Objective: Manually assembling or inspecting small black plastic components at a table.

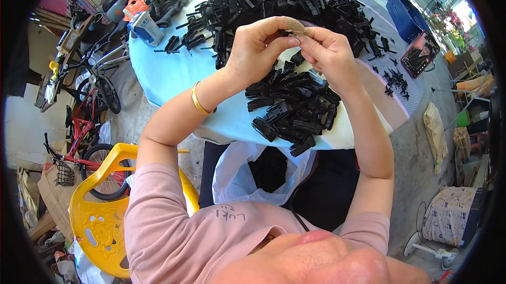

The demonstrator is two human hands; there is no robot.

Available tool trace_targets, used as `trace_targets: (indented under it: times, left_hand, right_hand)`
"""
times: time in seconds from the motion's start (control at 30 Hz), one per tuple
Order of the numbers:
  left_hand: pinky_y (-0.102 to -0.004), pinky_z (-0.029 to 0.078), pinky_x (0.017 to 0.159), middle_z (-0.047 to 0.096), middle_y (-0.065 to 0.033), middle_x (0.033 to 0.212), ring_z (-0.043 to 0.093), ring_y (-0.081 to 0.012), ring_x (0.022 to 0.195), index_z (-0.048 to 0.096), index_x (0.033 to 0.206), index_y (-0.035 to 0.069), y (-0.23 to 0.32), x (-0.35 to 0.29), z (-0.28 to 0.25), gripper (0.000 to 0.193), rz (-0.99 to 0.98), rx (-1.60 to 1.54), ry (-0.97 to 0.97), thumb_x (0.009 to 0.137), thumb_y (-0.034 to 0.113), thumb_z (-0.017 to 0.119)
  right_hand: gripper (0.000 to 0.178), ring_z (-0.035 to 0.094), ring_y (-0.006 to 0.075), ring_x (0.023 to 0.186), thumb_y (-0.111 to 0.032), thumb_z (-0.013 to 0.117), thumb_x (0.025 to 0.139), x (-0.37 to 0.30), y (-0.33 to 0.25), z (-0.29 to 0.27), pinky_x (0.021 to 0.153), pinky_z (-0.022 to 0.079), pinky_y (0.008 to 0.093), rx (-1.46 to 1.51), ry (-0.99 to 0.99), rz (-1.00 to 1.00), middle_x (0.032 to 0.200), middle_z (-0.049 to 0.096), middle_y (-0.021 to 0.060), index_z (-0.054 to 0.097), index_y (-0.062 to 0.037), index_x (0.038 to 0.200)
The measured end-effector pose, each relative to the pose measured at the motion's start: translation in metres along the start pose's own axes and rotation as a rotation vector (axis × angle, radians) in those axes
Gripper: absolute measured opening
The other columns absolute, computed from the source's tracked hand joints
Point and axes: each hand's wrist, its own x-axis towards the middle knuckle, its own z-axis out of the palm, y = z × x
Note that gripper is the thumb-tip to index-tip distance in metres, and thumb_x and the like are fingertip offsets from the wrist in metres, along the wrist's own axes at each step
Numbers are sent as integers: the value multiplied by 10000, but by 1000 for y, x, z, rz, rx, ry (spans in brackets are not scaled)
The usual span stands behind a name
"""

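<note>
My left hand (pixel 254 48) and right hand (pixel 336 57) meet at the fingertips above black parts (pixel 295 97) piled on the cloth-covered table (pixel 166 76); fingers hide whatever either clamps, so I can't tell. Leftward, a red bicycle (pixel 79 128); the rim cuts off clutter (pixel 477 165).

A head-worn fisheye camera is looking down at close range, framing left hand (pixel 257 49) and right hand (pixel 333 56) above the table (pixel 166 76).

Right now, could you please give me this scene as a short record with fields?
hands: left hand and right hand meeting at the fingertips; anything pinched is unclear
beyond hands: large black pile
nearer the body: smaller black pile, then white bag
right side: phone, blue basket
left side: yellow chair, red bicycle
</note>
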Motion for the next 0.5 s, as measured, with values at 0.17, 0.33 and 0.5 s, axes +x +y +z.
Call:
trace_targets:
  times: [0.17, 0.33, 0.5]
  left_hand:
    - [-209, 480, 619, 648, -40, 851, 554, -52, 664, 584, 1054, 37, -10, 9, 9, 301, 12, -15, 102, 759, 19, 642]
    - [-287, 496, 623, 635, -113, 866, 611, -202, 649, 481, 1177, 64, -11, 5, 11, 532, 172, 377, 112, 694, 69, 704]
    - [-302, 475, 792, 609, -119, 1004, 605, -209, 886, 426, 1238, 65, 0, 7, 2, 659, 254, 380, -59, 655, 62, 733]
  right_hand:
    - [197, 332, -1, 482, -161, 535, 871, 7, 1, -14, 414, 221, 148, 108, -26, 29, 599, 456, -48, 603, -2, 965]
    - [232, 457, 4, 588, -70, 707, 728, 5, 3, -4, 514, 352, 158, -357, 79, -248, 662, 531, -46, 622, -7, 935]
    - [174, 518, 12, 670, -88, 663, 781, 7, 10, -15, 581, 416, 152, -311, 83, -279, 771, 613, -1, 619, -2, 926]
